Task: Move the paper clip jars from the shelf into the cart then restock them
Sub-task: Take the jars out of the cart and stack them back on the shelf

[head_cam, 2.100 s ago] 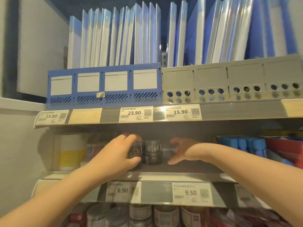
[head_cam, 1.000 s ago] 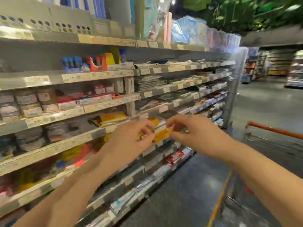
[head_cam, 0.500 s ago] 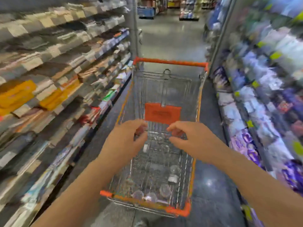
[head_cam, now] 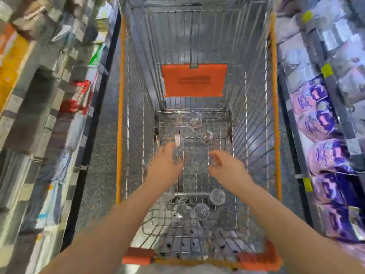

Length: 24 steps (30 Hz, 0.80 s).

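- The left hand [head_cam: 166, 165] and the right hand [head_cam: 227, 168] are smeared by motion over the cart [head_cam: 120, 115]; whether either one grips anything cannot be told.
- The far jars [head_cam: 196, 122] are faint, blurred clear shapes, and their contents are unreadable.
- The cart's far end is cut off by the top edge.
- Goods on the left shelves [head_cam: 39, 115] are blurred streaks.
- The purple packs [head_cam: 324, 155] on the right are blurred, and the edge cuts them off.

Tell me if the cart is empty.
Not empty. The cart holds jars on its wire floor, at both ends.
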{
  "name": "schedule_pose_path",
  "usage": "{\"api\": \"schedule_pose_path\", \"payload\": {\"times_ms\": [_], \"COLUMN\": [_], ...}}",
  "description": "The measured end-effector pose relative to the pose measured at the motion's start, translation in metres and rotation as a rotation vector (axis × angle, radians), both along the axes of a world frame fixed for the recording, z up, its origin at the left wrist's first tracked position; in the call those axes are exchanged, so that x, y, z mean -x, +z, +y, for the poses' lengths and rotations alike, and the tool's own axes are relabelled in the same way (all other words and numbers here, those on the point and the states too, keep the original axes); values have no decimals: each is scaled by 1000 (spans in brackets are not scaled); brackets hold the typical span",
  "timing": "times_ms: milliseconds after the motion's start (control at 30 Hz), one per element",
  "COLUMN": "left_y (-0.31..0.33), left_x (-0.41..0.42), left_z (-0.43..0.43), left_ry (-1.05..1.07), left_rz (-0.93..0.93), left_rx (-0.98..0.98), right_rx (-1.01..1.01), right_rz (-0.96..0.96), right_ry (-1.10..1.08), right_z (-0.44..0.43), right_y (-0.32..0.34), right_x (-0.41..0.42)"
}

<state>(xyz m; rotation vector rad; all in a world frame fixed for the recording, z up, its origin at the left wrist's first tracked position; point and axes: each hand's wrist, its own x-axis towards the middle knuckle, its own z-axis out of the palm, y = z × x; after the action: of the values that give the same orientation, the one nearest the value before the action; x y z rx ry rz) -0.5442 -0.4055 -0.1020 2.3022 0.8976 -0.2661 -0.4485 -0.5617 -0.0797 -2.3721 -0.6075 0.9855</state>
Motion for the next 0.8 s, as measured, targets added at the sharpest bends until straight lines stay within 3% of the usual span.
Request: {"api": "schedule_pose_path", "payload": {"times_ms": [200, 300, 433, 633, 800], "left_y": [-96, -130, -166, -209, -224], "left_x": [42, 56, 57, 58, 57], "left_z": [-23, -35, -42, -39, -40], "left_ry": [273, 307, 302, 548, 645], "left_rz": [281, 406, 477, 393, 352], "left_rx": [235, 262, 197, 319, 251], "right_rx": [283, 390, 373, 346, 243], "right_rz": [170, 149, 73, -23, -51], "right_ry": [61, 331, 655, 972, 995], "right_z": [0, -5, -8, 0, 1], "right_y": [-116, -165, -206, -240, -255], "right_x": [43, 65, 84, 92, 97]}}
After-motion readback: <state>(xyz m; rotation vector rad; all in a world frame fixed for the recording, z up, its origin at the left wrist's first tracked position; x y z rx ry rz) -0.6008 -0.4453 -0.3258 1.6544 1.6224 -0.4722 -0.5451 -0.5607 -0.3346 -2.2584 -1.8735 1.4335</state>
